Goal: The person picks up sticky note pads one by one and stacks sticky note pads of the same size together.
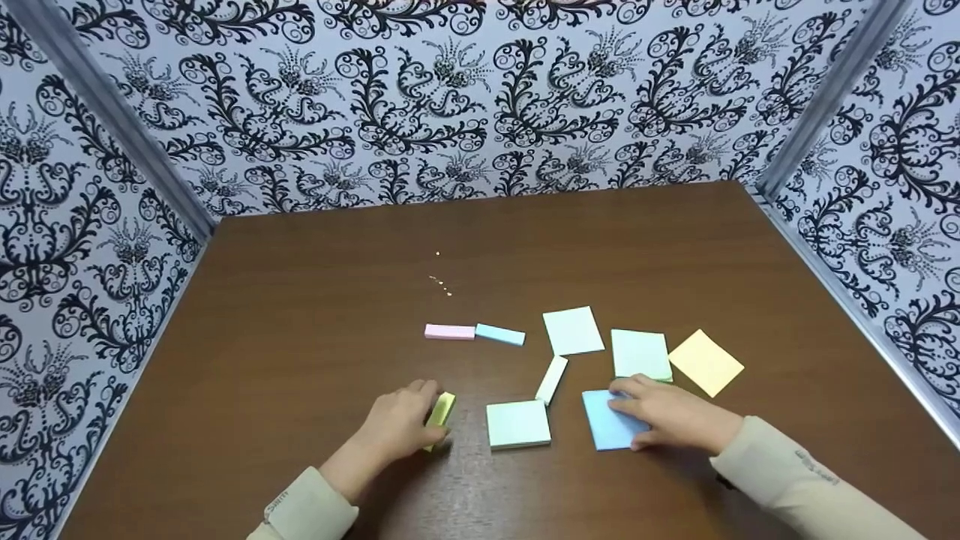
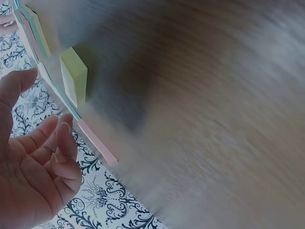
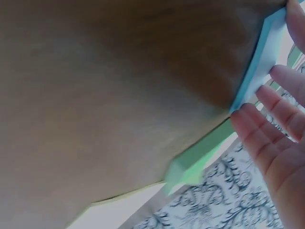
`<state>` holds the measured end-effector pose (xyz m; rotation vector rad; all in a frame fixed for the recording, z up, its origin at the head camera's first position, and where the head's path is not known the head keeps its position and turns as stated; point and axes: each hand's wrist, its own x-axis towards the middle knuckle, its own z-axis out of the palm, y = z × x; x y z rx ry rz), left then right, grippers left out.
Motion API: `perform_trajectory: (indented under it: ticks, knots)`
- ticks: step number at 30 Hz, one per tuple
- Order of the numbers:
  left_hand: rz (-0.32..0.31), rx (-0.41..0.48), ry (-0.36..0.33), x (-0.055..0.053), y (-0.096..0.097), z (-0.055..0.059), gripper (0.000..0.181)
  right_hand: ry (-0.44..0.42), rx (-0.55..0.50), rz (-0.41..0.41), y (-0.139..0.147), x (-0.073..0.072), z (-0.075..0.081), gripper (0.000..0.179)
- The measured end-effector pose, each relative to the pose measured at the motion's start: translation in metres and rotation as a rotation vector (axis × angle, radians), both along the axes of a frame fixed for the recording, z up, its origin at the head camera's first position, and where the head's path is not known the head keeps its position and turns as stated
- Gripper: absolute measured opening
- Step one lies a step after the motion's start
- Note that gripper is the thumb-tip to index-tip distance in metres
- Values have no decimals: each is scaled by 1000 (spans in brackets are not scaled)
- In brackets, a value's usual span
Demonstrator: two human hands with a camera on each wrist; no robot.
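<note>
A small yellow sticky-note block stands on the table beside my left hand. In the left wrist view a gap shows between that block and the loosely bent fingers. My right hand rests on a square blue sticky-note pad and hides its right part. Nearly straight fingers touch the blue pad in the right wrist view. Left of it lies a pale green pad, touching the end of a narrow pale strip pad.
Behind the right hand lie a green pad, a yellow-orange square note and a pale square note. Narrow pink and blue strip pads meet end to end. Small crumbs dot the brown table. Patterned walls surround it.
</note>
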<state>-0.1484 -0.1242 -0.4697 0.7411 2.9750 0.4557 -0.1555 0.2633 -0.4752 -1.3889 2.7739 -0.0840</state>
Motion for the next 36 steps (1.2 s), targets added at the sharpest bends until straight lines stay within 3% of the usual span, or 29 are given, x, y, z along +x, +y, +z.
perform_trajectory:
  ticks: [5,11,23,29,36]
  knots:
    - [-8,-3,-10,1,11,2,44,55,35,44,-16,-5,1,55]
    - [-73,-5,26,2,33,7,45,75,55,54,-23,-9,0,54]
    - [-129,-85,48,3,69,12,46,19,8,-31,-26,-5,-1,53]
    - [-151,-96,91,4,78,14,44,-44,-23,-180,-29,6,-3,55]
    - [-165,-69,210,7,93,19,34,-217,-60,-523,-45,20,2,60]
